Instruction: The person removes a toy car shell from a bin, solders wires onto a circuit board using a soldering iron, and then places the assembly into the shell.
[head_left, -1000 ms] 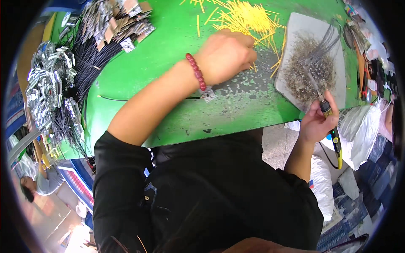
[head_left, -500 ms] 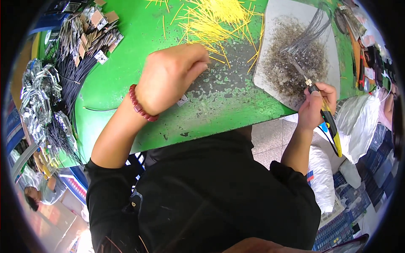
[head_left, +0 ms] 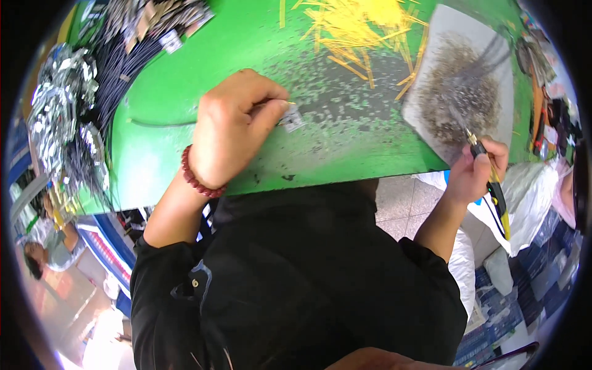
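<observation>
My left hand, wearing a dark red bead bracelet, is closed in a pinch above the green table. A small yellow tip shows at its fingertips, like the end of one of the thin yellow sticks; the rest is hidden. Beside the fingertips lies a small white square piece. A black cable lies on the table and passes under this hand. My right hand grips a black and yellow soldering iron, its blurred tip over a pale board covered with dark residue.
Loose yellow sticks lie at the far middle. A bundle of grey wire rests on the board. Black cables and shiny silver pieces crowd the left. Tools lie at the far right. Another person is at lower left.
My left hand has drawn back from the yellow sticks, slightly nearer to me, uncovering the white square piece. My right hand still holds the soldering iron. The whole view has shifted.
</observation>
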{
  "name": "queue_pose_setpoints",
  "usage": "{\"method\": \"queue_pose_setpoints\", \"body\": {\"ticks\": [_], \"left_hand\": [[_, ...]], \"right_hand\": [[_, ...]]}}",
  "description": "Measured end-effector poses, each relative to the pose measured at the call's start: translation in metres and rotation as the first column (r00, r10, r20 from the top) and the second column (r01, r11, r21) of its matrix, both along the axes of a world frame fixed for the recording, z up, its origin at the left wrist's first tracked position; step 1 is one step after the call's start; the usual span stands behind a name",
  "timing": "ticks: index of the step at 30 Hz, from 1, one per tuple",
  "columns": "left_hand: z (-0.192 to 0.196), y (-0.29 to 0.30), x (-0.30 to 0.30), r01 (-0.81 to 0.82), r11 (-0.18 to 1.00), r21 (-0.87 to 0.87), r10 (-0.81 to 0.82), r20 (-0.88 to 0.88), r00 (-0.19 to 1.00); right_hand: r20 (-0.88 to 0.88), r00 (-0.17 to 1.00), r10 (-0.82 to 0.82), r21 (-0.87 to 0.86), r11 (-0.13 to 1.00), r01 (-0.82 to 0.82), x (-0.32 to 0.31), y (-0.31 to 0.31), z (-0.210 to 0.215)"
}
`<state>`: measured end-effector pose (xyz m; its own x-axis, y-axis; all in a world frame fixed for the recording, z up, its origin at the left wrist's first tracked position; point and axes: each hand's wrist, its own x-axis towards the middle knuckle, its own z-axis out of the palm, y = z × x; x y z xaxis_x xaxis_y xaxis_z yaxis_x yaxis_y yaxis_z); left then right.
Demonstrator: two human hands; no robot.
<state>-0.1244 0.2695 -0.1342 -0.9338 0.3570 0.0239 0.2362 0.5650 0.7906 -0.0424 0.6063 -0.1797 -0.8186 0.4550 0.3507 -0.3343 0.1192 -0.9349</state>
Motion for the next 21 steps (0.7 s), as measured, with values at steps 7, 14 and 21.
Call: {"method": "queue_pose_setpoints", "body": {"ticks": [7,14,21], "left_hand": [[-0.019,-0.015,0.032,-0.042,0.997,-0.066,0.033,-0.133,0.991],[-0.034,-0.016,0.041,-0.096,0.985,-0.146,0.019,-0.456,0.890],[-0.050,-0.015,0.039,-0.085,0.981,-0.177,-0.027,-0.550,0.835]], "right_hand": [[0.142,0.898,0.417,-0.094,0.908,-0.407,0.005,-0.092,0.007],[0.160,0.870,0.466,-0.142,0.883,-0.447,0.006,-0.133,-0.009],[0.118,0.892,0.436,0.014,0.898,-0.440,0.007,-0.133,-0.015]]}}
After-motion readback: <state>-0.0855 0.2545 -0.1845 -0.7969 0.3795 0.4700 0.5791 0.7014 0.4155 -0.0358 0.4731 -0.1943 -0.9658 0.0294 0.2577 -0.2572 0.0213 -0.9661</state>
